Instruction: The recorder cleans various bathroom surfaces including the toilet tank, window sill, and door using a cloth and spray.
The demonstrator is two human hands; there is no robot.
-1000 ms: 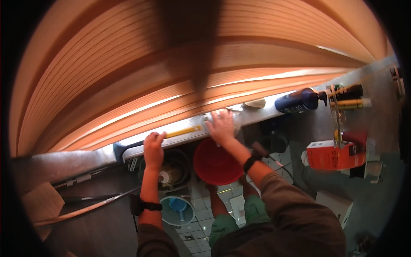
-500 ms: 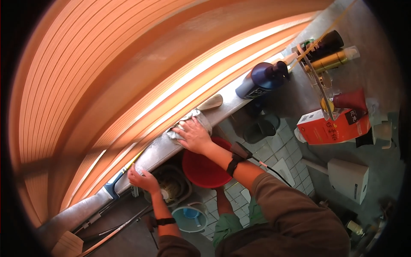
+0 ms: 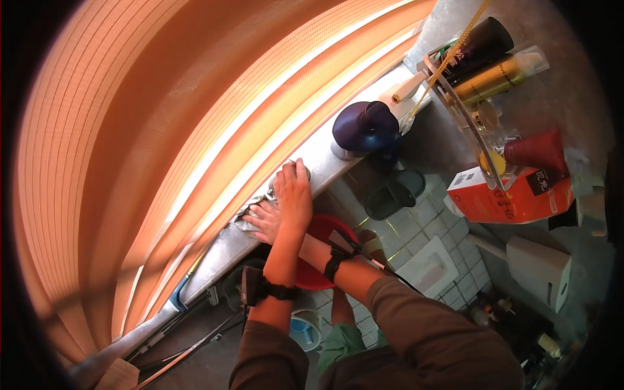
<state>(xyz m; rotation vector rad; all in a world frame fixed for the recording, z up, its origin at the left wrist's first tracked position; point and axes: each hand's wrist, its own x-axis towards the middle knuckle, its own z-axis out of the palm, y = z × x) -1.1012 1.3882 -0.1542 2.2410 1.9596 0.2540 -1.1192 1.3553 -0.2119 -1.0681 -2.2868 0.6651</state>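
Note:
My right hand (image 3: pixel 265 222) presses a pale crumpled cloth (image 3: pixel 242 218) against the metal ledge (image 3: pixel 227 255), its fingers spread over it. Crossing above my right wrist, my left hand (image 3: pixel 292 195) reaches along the ledge. Its fingers close around a small tan rounded block (image 3: pixel 307 173), which they mostly cover. A dark blue pump bottle (image 3: pixel 365 130) stands on the ledge farther right. Below my forearms sits a red basin (image 3: pixel 318 227), partly hidden by them.
Orange pleated curtain (image 3: pixel 195 97) hangs along the ledge. A rack (image 3: pixel 481 136) of bottles and tubes and a red carton (image 3: pixel 510 198) are at right. A blue handle (image 3: pixel 177 296) lies at the ledge's left. A pale bucket (image 3: pixel 315 325) stands on the tiled floor (image 3: pixel 416 224).
My left hand has moved right, across my right wrist, from the blue handle to the tan block. My right hand and the cloth have slid slightly left along the ledge. The view has shifted.

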